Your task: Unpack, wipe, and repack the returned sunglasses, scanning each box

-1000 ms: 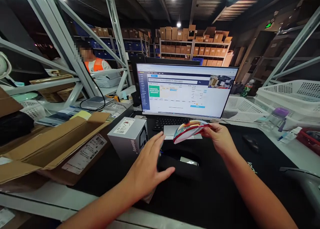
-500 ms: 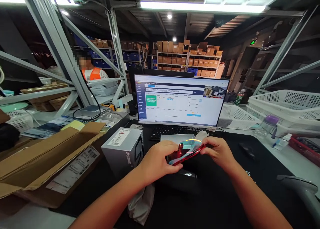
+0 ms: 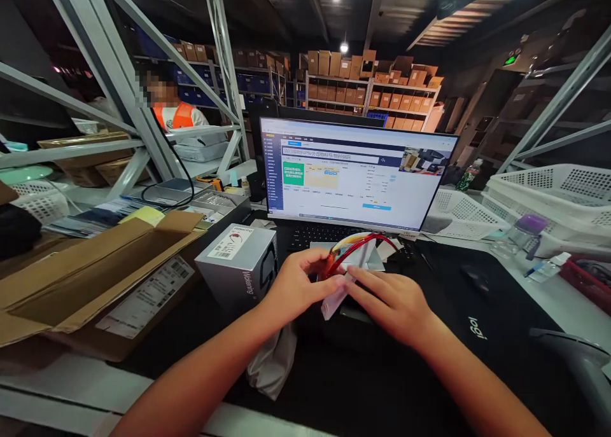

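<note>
Red glasses (image 3: pixel 357 244) are held just above the black mat (image 3: pixel 470 326) on the tabletop, in front of the keyboard (image 3: pixel 317 233) and the lit monitor (image 3: pixel 353 173). The left hand (image 3: pixel 296 285) has its fingers closed on the near end of the red frame, pinching it. The right hand (image 3: pixel 389 302) lies beside it with fingers stretched toward the left hand, their tips on a white paper slip (image 3: pixel 331 305) that hangs below the glasses; whether they grip the slip cannot be told. A grey cloth pouch (image 3: pixel 273 360) lies under the left wrist. Just left of the hands stands a grey product box (image 3: pixel 236 265), and further left an open cardboard box (image 3: pixel 95 278) with a shipping label. To the right are a dark mouse (image 3: pixel 472 278), a bottle with a purple cap (image 3: pixel 522 233) and white plastic baskets (image 3: pixel 548 192). Behind metal shelving at the back left sits a person in an orange vest (image 3: pixel 176 114).
</note>
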Demonstrator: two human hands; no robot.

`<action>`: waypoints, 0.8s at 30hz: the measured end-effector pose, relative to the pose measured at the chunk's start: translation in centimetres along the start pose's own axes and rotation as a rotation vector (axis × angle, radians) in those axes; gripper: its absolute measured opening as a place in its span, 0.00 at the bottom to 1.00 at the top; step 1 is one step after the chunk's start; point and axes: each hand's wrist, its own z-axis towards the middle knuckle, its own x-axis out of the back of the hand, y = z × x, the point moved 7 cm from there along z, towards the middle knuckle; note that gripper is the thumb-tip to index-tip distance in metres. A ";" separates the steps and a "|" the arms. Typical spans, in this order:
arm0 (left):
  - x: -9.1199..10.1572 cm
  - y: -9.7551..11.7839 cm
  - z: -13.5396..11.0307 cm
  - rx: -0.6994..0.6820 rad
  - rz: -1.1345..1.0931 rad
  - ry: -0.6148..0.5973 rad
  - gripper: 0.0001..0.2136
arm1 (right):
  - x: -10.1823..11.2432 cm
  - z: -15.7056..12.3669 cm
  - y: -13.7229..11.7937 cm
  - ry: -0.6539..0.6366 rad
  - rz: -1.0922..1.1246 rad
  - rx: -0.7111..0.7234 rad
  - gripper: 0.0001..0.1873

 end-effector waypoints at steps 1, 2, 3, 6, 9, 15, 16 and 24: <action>0.0 0.0 0.0 0.017 -0.042 0.003 0.08 | -0.8 0.2 -0.2 -0.030 -0.029 0.013 0.16; 0.2 0.0 -0.1 0.033 -0.070 0.032 0.07 | -1.4 0.3 -0.1 -0.056 -0.057 0.001 0.16; 0.5 -0.1 -0.1 0.049 -0.096 0.074 0.07 | -1.8 0.2 0.3 -0.077 -0.077 -0.018 0.15; 1.8 -0.3 -0.3 0.078 -0.233 0.208 0.07 | -2.3 -0.8 2.2 -0.183 -0.056 -0.091 0.13; 3.4 0.0 -0.4 0.030 -0.359 0.326 0.07 | -2.0 -2.6 5.7 -0.359 -0.018 -0.301 0.11; 6.1 0.9 -0.5 -0.066 -0.366 0.475 0.07 | -1.0 -5.2 9.0 -0.614 0.004 -0.816 0.10; 6.2 0.9 -0.5 -0.075 -0.364 0.484 0.07 | -1.6 -5.0 8.0 -0.661 0.109 -0.816 0.11; 5.2 1.4 -1.1 -0.121 -0.163 0.445 0.06 | -7.0 -3.3 0.7 -1.155 0.105 -0.537 0.13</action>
